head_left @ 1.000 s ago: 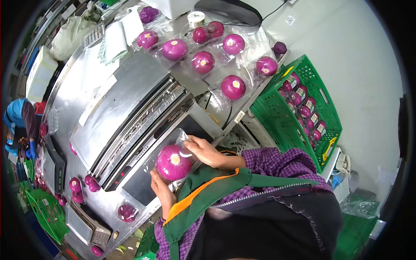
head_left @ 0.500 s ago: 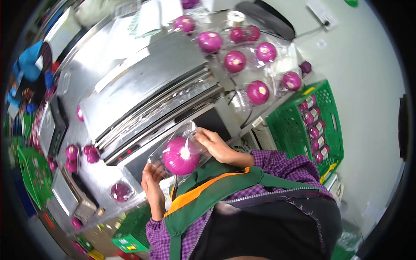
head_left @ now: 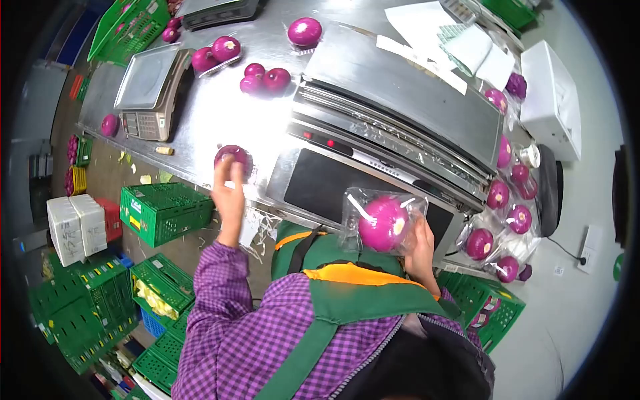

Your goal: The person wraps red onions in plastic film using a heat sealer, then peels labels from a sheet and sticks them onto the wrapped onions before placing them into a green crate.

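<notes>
My right hand is closed on the side of a large red onion loosely wrapped in clear plastic film, a pale round spot facing me. It is held in front of my apron, over the front edge of the wrapping machine. My left hand is stretched out to the left, fingers extended and slightly blurred. Its fingertips overlap another wrapped red onion on the steel table.
A scale stands on the left of the table. Small onions sit in groups behind. Several wrapped onions lie right of the machine. Green crates stand below the table edge, left and right. A white box is at back right.
My left hand has let go of the wrapped onion and moved left to another one on the table. My right hand still holds the first onion. The view has turned left.
</notes>
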Demonstrator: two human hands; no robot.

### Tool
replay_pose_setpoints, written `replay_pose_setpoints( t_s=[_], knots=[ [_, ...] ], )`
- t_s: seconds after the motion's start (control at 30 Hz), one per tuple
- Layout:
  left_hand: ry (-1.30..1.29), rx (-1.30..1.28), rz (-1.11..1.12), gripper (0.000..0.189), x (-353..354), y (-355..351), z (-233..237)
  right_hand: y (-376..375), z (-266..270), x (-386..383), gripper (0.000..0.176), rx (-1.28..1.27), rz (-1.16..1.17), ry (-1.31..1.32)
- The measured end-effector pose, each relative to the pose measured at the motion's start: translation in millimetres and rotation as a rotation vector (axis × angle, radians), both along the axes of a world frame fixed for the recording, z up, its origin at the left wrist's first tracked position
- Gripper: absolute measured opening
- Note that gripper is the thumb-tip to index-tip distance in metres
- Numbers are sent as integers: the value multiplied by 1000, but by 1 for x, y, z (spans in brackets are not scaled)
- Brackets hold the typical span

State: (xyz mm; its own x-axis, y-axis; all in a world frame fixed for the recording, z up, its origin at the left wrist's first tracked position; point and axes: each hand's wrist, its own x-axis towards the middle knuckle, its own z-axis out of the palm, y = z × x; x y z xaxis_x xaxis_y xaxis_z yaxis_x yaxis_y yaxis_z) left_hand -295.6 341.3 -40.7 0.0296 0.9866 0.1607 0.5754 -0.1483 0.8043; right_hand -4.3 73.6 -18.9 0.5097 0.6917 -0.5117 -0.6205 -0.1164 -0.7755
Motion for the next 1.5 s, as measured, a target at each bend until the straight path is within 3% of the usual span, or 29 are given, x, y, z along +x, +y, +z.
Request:
replay_pose_setpoints(
  t_s=[0.1, 0.17, 0.23, 0.27, 0.3, 0.33, 0.4, 0.43, 0.5, 0.57, 0.63, 0.7, 0.73, 0.77, 0.9, 1.03, 1.1, 1.2, 1.23, 1.3, 1.33, 1.37, 1.43, 1.47, 1.5],
  knots=[
    [237, 133, 202, 37, -55, 51, -29, -4, -3, -1, 41, -10, -33, 1],
    [218, 38, 237, 39, -53, 63, -19, 9, 13, -2, 41, -11, -31, -5],
    [-270, -202, 88, 41, -29, 51, 0, 27, 29, -8, 41, -35, 4, -11],
    [-367, -374, -53, 46, -17, 39, 12, 39, 31, -14, 41, -10, 18, -24],
    [-335, -474, -292, 57, -10, 28, 24, 56, 35, -21, 41, -13, 30, -13],
    [-606, -604, -549, 73, 1, 15, 32, 76, 44, -32, 39, 31, 32, 4],
    [-904, -919, -643, 91, 18, -2, 53, 120, 53, -55, 40, 117, 98, -16],
    [-927, -870, -647, 85, 19, -2, 53, 140, 53, -64, 42, 159, 164, -53],
    [-923, -887, -461, 74, 17, 16, 78, 175, 37, -75, 48, 11, 396, -167],
    [-989, -812, -401, 58, -10, 46, 70, 224, 57, -83, 53, 125, 600, -531],
    [-958, -738, -393, 57, -46, 77, 61, 248, 59, -88, 53, 191, 621, -416],
    [-809, -644, -173, 55, -82, 105, 51, 267, 69, -81, 50, 249, 803, -535],
    [-798, -608, -80, 52, -105, 121, 37, 275, 76, -73, 47, 216, 855, -462],
    [-742, -583, -88, 51, -122, 135, 36, 284, 74, -65, 42, 204, 855, -501],
    [-622, -685, -16, 55, -200, 175, 0, 327, 91, -20, 31, 112, 814, -607],
    [-532, -932, 86, 60, -230, 185, -34, 378, 91, 26, 28, 87, 762, -684],
    [-568, -935, 46, 61, -242, 192, -48, 406, 87, 49, 28, 87, 749, -781],
    [-64, -715, 374, 56, -243, 202, -34, 445, 74, 81, 29, 42, 737, -811],
    [262, -399, 212, 51, -255, 207, -43, 461, 68, 89, 29, 34, 733, -809],
    [132, -177, 290, 43, -190, 210, -6, 493, 54, 107, 28, -40, 775, -921],
    [-84, -177, 232, 37, -159, 216, -3, 511, 45, 117, 29, -42, 811, -954],
    [-114, -216, 100, 35, -114, 220, 16, 532, 33, 126, 31, -41, 851, -989],
    [-238, -447, -181, 32, -41, 234, 23, 572, 3, 143, 32, -64, 887, -1332],
    [-405, -557, -276, 33, -8, 246, 16, 591, -11, 149, 33, -37, 893, -1406],
    [-311, -475, -370, 34, 25, 260, 9, 607, -22, 154, 34, -11, 898, -1479]
  ],
)
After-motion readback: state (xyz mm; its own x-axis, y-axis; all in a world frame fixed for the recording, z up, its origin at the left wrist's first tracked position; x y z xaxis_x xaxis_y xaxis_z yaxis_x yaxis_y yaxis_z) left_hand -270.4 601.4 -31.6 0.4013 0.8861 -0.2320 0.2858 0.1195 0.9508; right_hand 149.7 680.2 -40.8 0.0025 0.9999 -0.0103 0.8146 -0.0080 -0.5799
